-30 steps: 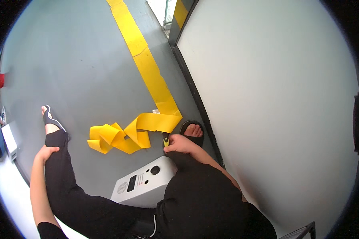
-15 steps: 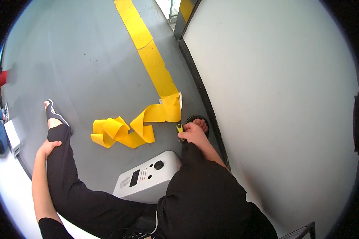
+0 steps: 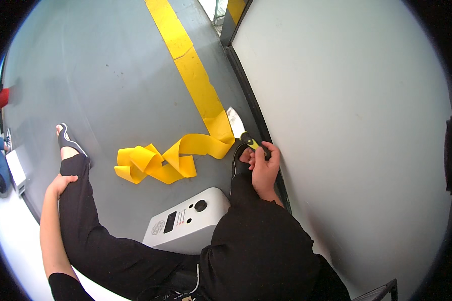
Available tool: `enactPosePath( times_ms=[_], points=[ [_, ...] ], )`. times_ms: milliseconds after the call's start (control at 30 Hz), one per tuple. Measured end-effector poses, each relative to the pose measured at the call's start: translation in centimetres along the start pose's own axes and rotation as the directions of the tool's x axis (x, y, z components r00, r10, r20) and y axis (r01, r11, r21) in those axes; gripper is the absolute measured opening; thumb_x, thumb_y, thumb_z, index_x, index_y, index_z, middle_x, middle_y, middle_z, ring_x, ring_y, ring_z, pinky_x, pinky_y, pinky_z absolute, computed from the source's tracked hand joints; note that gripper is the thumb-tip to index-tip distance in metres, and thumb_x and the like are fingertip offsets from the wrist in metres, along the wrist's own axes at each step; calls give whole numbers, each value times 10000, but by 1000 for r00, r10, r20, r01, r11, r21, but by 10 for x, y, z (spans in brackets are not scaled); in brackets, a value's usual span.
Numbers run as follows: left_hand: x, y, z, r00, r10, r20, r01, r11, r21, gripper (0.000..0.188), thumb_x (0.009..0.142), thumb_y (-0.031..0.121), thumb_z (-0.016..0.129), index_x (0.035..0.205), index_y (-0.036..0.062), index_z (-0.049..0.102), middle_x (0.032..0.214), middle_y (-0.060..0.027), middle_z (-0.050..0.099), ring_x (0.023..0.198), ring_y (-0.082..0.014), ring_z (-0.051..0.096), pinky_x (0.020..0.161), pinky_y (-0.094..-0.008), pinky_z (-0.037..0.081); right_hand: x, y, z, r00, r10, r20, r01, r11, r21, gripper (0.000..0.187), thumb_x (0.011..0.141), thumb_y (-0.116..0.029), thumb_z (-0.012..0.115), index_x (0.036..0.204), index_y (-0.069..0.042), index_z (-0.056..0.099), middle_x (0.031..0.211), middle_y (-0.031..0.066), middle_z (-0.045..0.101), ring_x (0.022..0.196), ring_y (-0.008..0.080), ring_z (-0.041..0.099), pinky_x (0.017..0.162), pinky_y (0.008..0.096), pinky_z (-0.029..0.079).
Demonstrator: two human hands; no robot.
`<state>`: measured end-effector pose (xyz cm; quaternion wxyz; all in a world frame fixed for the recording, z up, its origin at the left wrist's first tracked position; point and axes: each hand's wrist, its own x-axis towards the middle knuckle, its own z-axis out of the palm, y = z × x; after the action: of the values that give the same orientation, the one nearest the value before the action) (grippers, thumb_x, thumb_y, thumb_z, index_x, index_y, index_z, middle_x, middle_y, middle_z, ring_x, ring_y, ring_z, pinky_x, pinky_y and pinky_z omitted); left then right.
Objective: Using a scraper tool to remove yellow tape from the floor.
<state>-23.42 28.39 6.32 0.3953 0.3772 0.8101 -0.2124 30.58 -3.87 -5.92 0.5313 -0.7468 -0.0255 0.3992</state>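
Note:
My right hand is closed round the black and yellow-green handle of a scraper, beside my right foot. Its wide metal blade lies at the edge of the yellow floor tape, where the stuck-down stripe ends. From there a loosened strip of yellow tape curls back and lies crumpled on the grey floor to the left. My left hand rests on my left leg below the knee, thumb out to the side and holding no object; its other fingers are partly hidden.
A white box-shaped device with a black knob and speaker holes stands between my legs. Close on my right rises a pale wall panel with a dark bottom edge. At the far left are another person's blue-trousered legs and a white box.
My right hand has moved right with the scraper and turned it, so the blade now shows beside the tape. The loosened tape's near fold has shifted slightly right. My left hand stays put.

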Motion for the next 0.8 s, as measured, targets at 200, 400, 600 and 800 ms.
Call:
enactPosePath(
  times_ms=[200,400,600,800],
  points=[
    [-4,4,5,1000,15,16,-15,1000,0,525,757,195,712,1201,-39,554,1047,-149,671,873,-275,660,803,-391,522,2,-5,4,992,43,118,-45,999,13,309,981,-160,539,1248,-33,448,801,44,604,650,65,543,536,212,435],
    [-11,11,6,999,26,25,-26,1000,7,536,760,196,712,1210,-40,541,1045,-152,668,873,-274,658,802,-393,523,3,-8,3,996,32,89,-32,999,7,275,980,-154,524,1216,-33,449,775,38,591,621,63,524,542,214,435],
    [-4,6,3,1000,5,8,-5,1000,16,542,767,198,708,1219,-42,530,1048,-154,665,870,-274,658,800,-398,524,7,0,0,997,-8,79,6,999,33,280,978,-176,536,1218,-50,468,768,31,598,613,68,524,533,224,437],
    [-11,13,6,999,23,44,-23,1000,-3,552,767,200,702,1229,-44,525,1056,-155,664,871,-278,658,801,-397,524,8,-3,-4,1000,-24,17,25,998,-54,288,973,-175,540,1214,-37,463,759,42,590,604,78,536,529,225,445]
  ],
)
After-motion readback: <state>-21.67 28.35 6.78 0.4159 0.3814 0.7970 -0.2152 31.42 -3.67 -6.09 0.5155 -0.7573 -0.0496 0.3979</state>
